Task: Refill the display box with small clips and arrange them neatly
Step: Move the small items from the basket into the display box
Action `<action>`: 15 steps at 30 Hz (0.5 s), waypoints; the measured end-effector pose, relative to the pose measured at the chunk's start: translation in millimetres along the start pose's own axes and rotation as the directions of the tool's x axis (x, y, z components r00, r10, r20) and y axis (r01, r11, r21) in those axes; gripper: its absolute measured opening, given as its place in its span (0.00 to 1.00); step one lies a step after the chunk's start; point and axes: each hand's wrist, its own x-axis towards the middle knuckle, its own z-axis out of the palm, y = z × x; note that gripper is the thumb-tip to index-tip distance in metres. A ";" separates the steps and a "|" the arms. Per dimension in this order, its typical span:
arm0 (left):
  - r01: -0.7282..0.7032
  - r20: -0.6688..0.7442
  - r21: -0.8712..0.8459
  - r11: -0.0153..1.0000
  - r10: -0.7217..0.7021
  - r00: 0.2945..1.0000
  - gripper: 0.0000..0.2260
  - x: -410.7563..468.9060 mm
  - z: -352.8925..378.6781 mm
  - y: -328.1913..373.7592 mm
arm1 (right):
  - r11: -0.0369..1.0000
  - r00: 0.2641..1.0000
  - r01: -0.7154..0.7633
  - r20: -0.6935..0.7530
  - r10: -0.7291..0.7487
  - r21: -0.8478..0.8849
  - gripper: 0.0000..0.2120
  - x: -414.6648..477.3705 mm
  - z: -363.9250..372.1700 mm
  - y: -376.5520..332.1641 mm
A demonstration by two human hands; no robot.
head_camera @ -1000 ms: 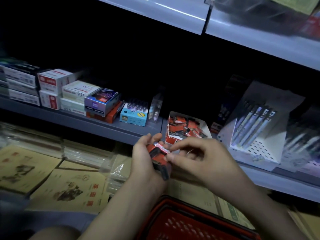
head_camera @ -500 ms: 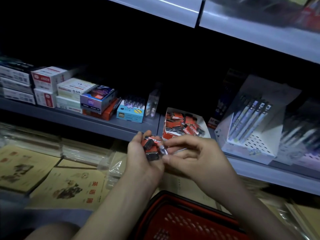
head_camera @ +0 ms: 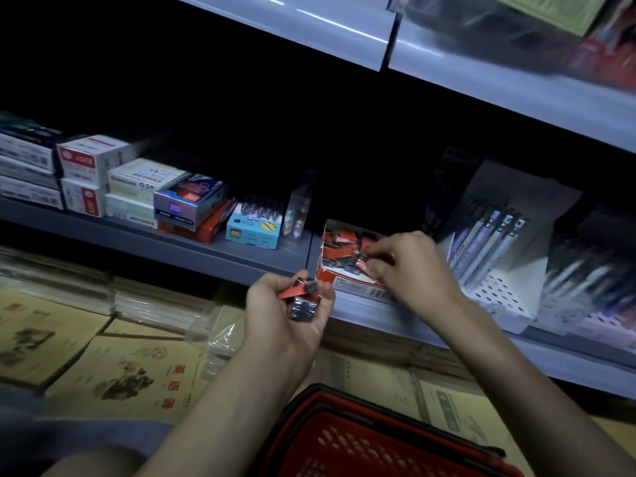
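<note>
Pinches a small red and dark clip [head_camera: 362, 262] between thumb and first fingertip of the right hand [head_camera: 409, 273], other fingers curled, just over the open red and white cardboard display box [head_camera: 344, 287]. Too blurry to tell which way that clip points. Holds a bunch of red and black clips [head_camera: 301, 297] in the curled left hand [head_camera: 285, 325], just left of the box and lower. Top red one lying longways, left to right, tipped up on the right. Lower ones dark, partly hidden by fingers. Box resting on the grey metal shelf [head_camera: 206, 246], front right corner covered by the right hand. Red plastic basket [head_camera: 344, 442] cut off at the bottom edge.
</note>
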 end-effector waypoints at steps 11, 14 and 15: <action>-0.206 0.099 0.458 0.865 0.181 0.979 0.18 5.2 -4.1 -2.5 | 0.726 0.981 -0.010 0.150 -0.127 0.688 0.10 -46.7 -30.9 -58.4; -0.245 0.116 0.531 0.811 0.217 0.969 0.23 1.8 -7.5 -8.0 | 0.774 0.992 0.032 0.075 -0.102 0.632 0.10 -49.7 -25.0 -63.5; -0.245 0.115 0.542 0.804 0.218 0.969 0.23 0.9 -7.3 -9.8 | 0.792 0.995 0.028 0.057 -0.079 0.610 0.08 -50.2 -22.0 -63.3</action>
